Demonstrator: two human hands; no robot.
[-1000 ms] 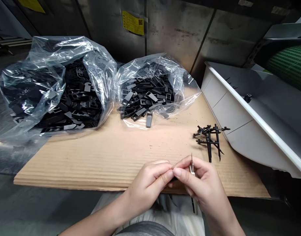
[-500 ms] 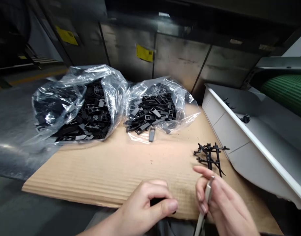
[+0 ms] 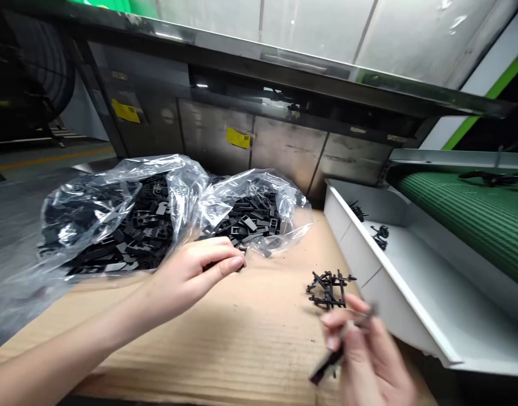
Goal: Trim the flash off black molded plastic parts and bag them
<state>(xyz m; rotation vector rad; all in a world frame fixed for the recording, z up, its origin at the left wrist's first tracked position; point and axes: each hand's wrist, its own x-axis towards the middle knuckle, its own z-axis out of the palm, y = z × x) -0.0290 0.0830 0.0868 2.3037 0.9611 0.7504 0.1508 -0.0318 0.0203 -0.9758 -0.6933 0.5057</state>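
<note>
Showing black plastic parts (image 3: 246, 223) still heaped in two clear bags (image 3: 259, 192), with only a small tangle (image 3: 328, 290) on the cardboard (image 3: 242, 344) and a few pieces in the white tray (image 3: 402, 287). Left grip (image 3: 199, 270) at the parts, fingers together, any hold unclear; right grip (image 3: 360, 352) pinching a black strip (image 3: 326, 366), just below the tangle.

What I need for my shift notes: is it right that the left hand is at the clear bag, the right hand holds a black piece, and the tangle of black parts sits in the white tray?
Not quite: the tangle of black parts lies on the cardboard, beside the white tray, not in it, as the head view shows. The left hand at the clear bag and the right hand holding a black piece are as you said.
</note>
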